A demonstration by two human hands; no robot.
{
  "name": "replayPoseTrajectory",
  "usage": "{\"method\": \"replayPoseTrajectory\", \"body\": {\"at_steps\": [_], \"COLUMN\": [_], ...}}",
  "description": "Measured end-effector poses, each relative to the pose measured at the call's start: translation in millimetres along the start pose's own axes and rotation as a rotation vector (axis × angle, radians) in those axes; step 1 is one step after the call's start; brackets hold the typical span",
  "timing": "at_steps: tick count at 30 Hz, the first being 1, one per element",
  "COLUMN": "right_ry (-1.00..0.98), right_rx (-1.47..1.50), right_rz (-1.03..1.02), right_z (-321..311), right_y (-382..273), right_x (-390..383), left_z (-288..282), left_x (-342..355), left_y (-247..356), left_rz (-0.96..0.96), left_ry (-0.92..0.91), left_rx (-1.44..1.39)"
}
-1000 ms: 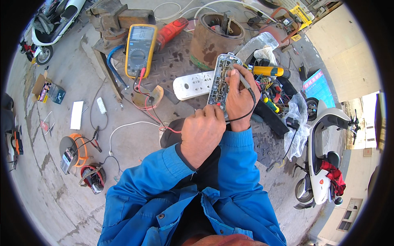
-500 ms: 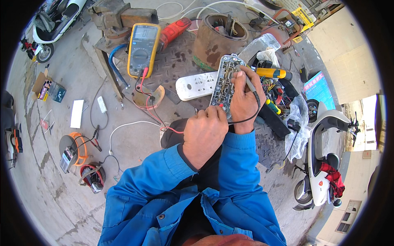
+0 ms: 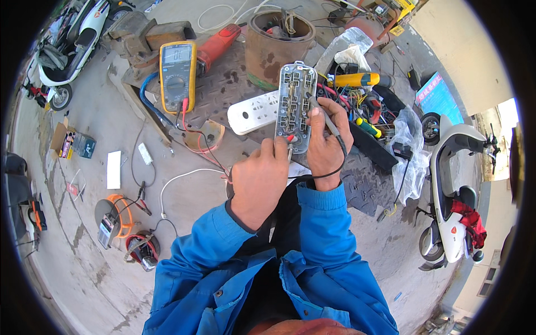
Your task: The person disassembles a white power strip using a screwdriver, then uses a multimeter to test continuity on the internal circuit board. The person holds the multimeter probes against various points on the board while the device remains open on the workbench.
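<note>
An opened power strip [image 3: 289, 111], its metal contacts bare inside a grey shell, stands lengthwise in front of me. My right hand [image 3: 329, 142] is closed around a dark test probe [image 3: 330, 124], whose tip is at the strip's right side. My left hand [image 3: 258, 181] pinches the red test probe [image 3: 290, 138] by the strip's near end. Whether either tip touches metal I cannot tell. Leads run to a yellow-rimmed multimeter [image 3: 177, 78] at the left, its display lit. A white socket cover [image 3: 251, 116] lies beside the strip.
Behind stand a rusty metal bucket [image 3: 273, 56], a red power tool [image 3: 218, 49] and a bench vise [image 3: 142, 39]. Tools and wires fill a black tray [image 3: 374, 148] at the right. A white scooter [image 3: 449, 195] is parked farther right. A clamp lead [image 3: 142, 204] lies on the ground, left.
My view has shifted, and the strip stands straighter in it. The dark probe's tip has moved a little nearer along the strip. Both hands keep hold of their probes.
</note>
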State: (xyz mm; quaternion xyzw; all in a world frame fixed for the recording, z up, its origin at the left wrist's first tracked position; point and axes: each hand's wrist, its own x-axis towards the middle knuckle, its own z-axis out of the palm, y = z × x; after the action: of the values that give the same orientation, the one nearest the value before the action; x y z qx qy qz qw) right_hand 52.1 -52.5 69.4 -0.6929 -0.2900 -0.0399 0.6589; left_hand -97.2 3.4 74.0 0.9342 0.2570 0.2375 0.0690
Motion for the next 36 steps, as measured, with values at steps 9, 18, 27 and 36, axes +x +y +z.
{"method": "replayPoseTrajectory", "body": {"at_steps": [9,18,27,36], "right_ry": [-0.019,-0.071,-0.1,-0.089], "right_rx": [-0.026,-0.155,-0.289,-0.161], "right_rz": [-0.203,-0.309,-0.393,-0.348], "right_z": [-8,-7,-6,-7], "right_y": [4,16,25,27], "right_x": [-8,-3,-1,2], "left_z": [23,64,81,73], "left_x": [18,64,69,77], "left_y": [-25,-34,-38,-26], "left_rz": [-0.4,-0.408,-0.477,-0.437], "left_ry": [0.085,0.085,-0.033,0.093], "left_rx": [-0.764,-1.046,-0.996,-0.977]}}
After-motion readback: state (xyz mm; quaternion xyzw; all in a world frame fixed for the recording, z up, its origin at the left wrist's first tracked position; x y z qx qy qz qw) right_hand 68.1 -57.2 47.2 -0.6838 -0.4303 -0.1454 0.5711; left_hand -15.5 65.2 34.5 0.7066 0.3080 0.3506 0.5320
